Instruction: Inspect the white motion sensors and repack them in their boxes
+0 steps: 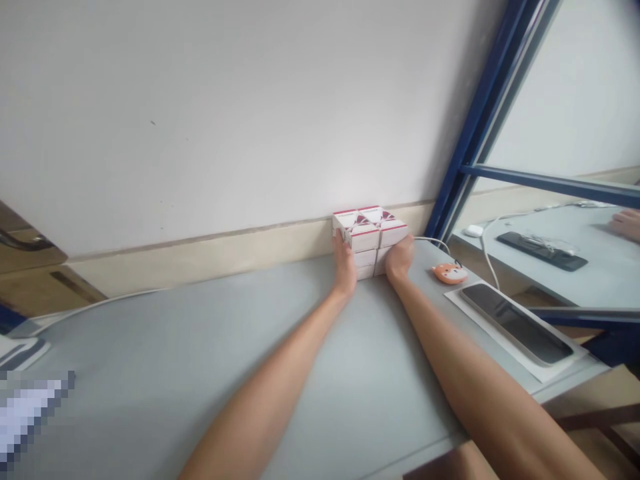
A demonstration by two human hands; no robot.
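A stack of small white boxes with red trim (370, 230) stands at the far edge of the grey table (200, 347), against the wall. Both my arms reach out to it. My left hand (344, 263) presses flat against the stack's left side, fingers stretched upward. My right hand (400, 259) cups the stack's right front corner, fingers curled round the lower boxes. The stack is squeezed between the two hands.
An orange fox-shaped object (449, 273) lies right of the stack, by a white cable (430, 241). A phone (515, 322) rests on white paper near the right edge. Behind a blue frame (480, 120), another desk holds a keyboard (543, 250); another person's hand (626, 223) shows there.
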